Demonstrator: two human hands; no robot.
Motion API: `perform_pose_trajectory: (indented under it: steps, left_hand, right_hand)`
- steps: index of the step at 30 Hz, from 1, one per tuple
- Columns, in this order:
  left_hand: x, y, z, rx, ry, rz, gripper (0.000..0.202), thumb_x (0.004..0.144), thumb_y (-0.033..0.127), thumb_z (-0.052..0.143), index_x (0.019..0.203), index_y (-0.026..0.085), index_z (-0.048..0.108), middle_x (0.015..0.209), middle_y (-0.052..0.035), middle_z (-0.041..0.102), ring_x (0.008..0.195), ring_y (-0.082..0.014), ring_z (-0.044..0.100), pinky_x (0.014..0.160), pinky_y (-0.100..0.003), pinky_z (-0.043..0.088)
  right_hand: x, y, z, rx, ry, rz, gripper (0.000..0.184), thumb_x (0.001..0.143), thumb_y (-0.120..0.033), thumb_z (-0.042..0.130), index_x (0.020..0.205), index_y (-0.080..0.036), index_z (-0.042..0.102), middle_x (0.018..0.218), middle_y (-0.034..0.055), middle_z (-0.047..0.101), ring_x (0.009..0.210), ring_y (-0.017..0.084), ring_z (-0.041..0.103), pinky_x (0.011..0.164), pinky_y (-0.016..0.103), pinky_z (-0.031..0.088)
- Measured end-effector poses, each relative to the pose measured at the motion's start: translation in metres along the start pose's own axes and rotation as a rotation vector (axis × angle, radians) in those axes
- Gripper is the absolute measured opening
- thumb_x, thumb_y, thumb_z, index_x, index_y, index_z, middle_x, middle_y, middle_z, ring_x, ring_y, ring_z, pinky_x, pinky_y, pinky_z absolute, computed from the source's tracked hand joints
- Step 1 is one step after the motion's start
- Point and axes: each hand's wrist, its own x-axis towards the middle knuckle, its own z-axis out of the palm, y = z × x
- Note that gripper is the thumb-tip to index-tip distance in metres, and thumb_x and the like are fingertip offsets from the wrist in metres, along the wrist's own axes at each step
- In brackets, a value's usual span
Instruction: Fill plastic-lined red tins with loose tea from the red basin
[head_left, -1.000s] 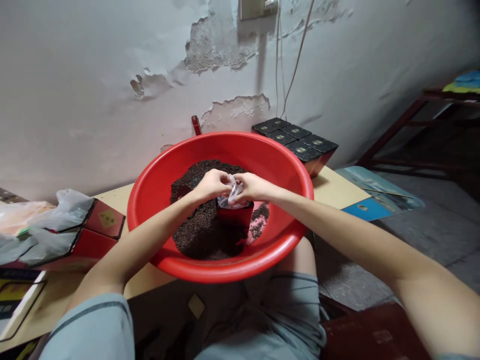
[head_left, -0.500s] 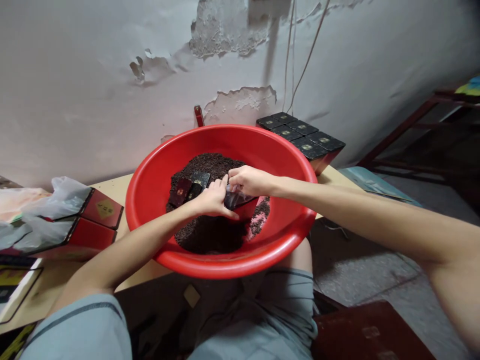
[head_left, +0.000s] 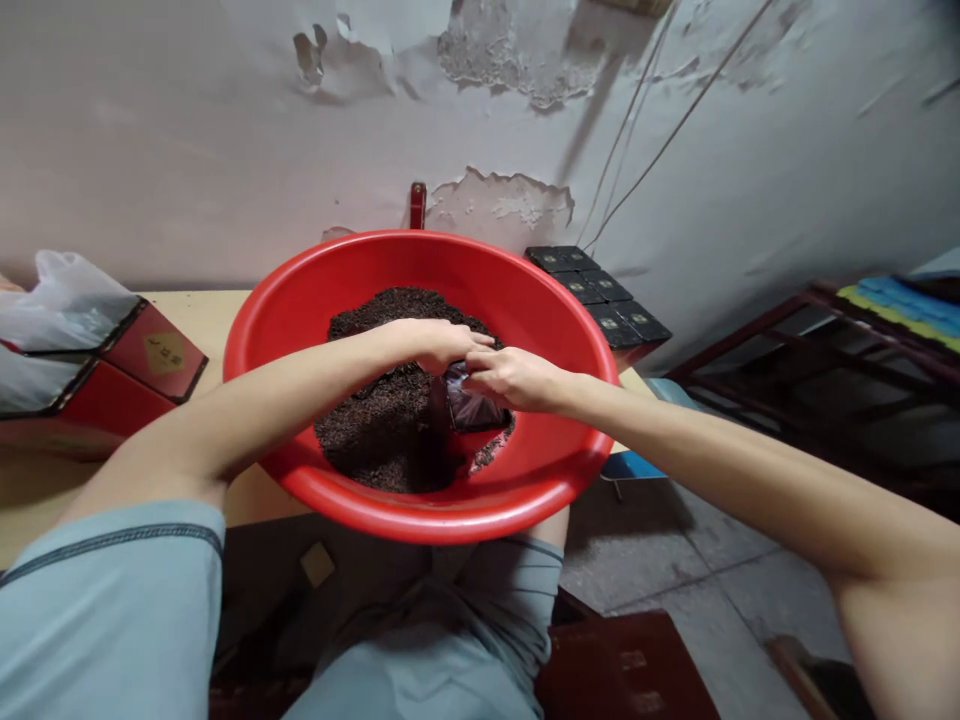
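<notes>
My left hand (head_left: 444, 344) bends over the top of a small dark box lined with a clear plastic bag (head_left: 474, 408), its fingers drawn together at the bag's rim. From the other side, my right hand (head_left: 517, 378) pinches the bag's edge, its fingertips touching my left fingers. The box stands tilted inside a red basin (head_left: 555, 460). Around it lies a heap of dark loose tea leaves (head_left: 375, 420). My left forearm covers part of the heap.
The basin rests on a pale tabletop (head_left: 262, 505). Red boxes (head_left: 154, 365) with plastic bags stand left; several black-lidded boxes (head_left: 600, 287) sit back right by the peeling wall (head_left: 210, 150). A red-brown stool (head_left: 626, 670) is below, a dark rack (head_left: 757, 340) at far right.
My left hand has moved from resting spread on the box to its top rim, meeting my right hand. More of the bag inside the box shows. The view has shifted right.
</notes>
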Motion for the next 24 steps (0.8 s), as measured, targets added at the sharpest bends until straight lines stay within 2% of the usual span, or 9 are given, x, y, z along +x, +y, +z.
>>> perform_pose_trajectory:
  steps: [2,4,7,10,13,15,17,20,24]
  left_hand:
    - [-0.007,0.008,-0.005,0.083,0.042,-0.061,0.074,0.068,0.006,0.067,0.140,0.026,0.067,0.144,-0.0091,0.069,0.125,-0.0307,0.067,0.096,-0.033,0.051]
    - [-0.022,0.015,-0.007,0.055,0.121,-0.278,0.074,0.076,0.011,0.066,0.150,0.015,0.058,0.125,-0.0173,0.076,0.110,-0.0334,0.073,0.087,-0.036,0.054]
    - [-0.052,0.026,-0.001,-0.275,-0.056,-0.499,0.093,0.079,0.030,0.075,0.160,0.001,0.039,0.095,-0.0189,0.080,0.078,-0.0335,0.077,0.068,-0.036,0.056]
    - [-0.072,0.041,0.022,-0.498,-0.147,-0.506,0.124,0.075,0.062,0.079,0.167,0.001,0.022,0.114,-0.0269,0.078,0.087,-0.0365,0.079,0.071,-0.036,0.058]
    - [-0.073,0.058,0.054,-0.401,-0.052,-0.508,0.145,0.066,0.083,0.075,0.170,0.004,0.011,0.162,-0.0386,0.039,0.129,-0.0449,0.066,0.094,-0.041,0.056]
    - [-0.068,0.065,0.070,-0.337,-0.038,-0.533,0.153,0.062,0.085,0.075,0.170,0.006,0.002,0.172,-0.0367,0.005,0.145,-0.0494,0.051,0.106,-0.045,0.051]
    - [-0.063,0.065,0.078,-0.289,-0.042,-0.532,0.154,0.061,0.082,0.077,0.170,0.006,-0.002,0.173,-0.0338,-0.008,0.149,-0.0515,0.045,0.110,-0.048,0.048]
    - [-0.055,0.042,0.071,-0.212,-0.028,-0.385,0.148,0.065,0.067,0.081,0.170,0.005,-0.003,0.173,-0.0342,0.013,0.146,-0.0472,0.050,0.107,-0.042,0.049]
    - [-0.045,-0.009,0.026,-0.045,-0.044,-0.081,0.135,0.065,0.048,0.085,0.172,0.016,0.008,0.157,-0.0196,0.057,0.140,-0.0358,0.059,0.104,-0.032,0.048]
  right_hand:
    - [-0.006,-0.001,0.001,-0.008,-0.002,0.019,0.023,0.096,-0.012,0.052,0.095,-0.018,0.074,0.098,0.0083,0.070,0.070,0.014,0.055,0.065,0.029,0.045]
    - [-0.013,-0.004,0.001,0.002,-0.003,0.054,0.022,0.097,-0.013,0.052,0.097,-0.018,0.073,0.099,0.0075,0.068,0.063,0.012,0.048,0.061,0.028,0.041]
    - [-0.018,-0.008,0.001,0.042,-0.001,0.079,0.023,0.098,-0.014,0.050,0.095,-0.017,0.073,0.095,0.0062,0.065,0.060,0.011,0.041,0.059,0.028,0.035]
    - [-0.015,-0.008,0.001,0.137,0.044,0.141,0.024,0.094,-0.008,0.052,0.088,-0.015,0.074,0.086,0.0049,0.060,0.062,0.012,0.041,0.060,0.028,0.032]
    - [-0.008,-0.005,0.001,0.247,0.124,0.234,0.026,0.088,-0.004,0.053,0.083,-0.014,0.077,0.082,0.0056,0.059,0.068,0.013,0.048,0.064,0.027,0.037]
    - [-0.006,-0.003,0.001,0.291,0.166,0.288,0.026,0.090,-0.007,0.054,0.083,-0.014,0.078,0.082,0.0068,0.061,0.070,0.014,0.053,0.068,0.027,0.041]
    - [-0.006,-0.003,0.002,0.322,0.187,0.321,0.025,0.091,-0.011,0.056,0.083,-0.014,0.080,0.082,0.0076,0.063,0.071,0.015,0.056,0.069,0.028,0.044]
    - [-0.008,-0.005,0.004,0.344,0.192,0.321,0.026,0.089,-0.010,0.057,0.084,-0.014,0.082,0.081,0.0081,0.065,0.072,0.016,0.059,0.070,0.028,0.046]
    - [-0.013,-0.004,0.005,0.373,0.227,0.273,0.026,0.090,-0.012,0.058,0.087,-0.015,0.083,0.082,0.0077,0.067,0.072,0.015,0.061,0.070,0.027,0.048]
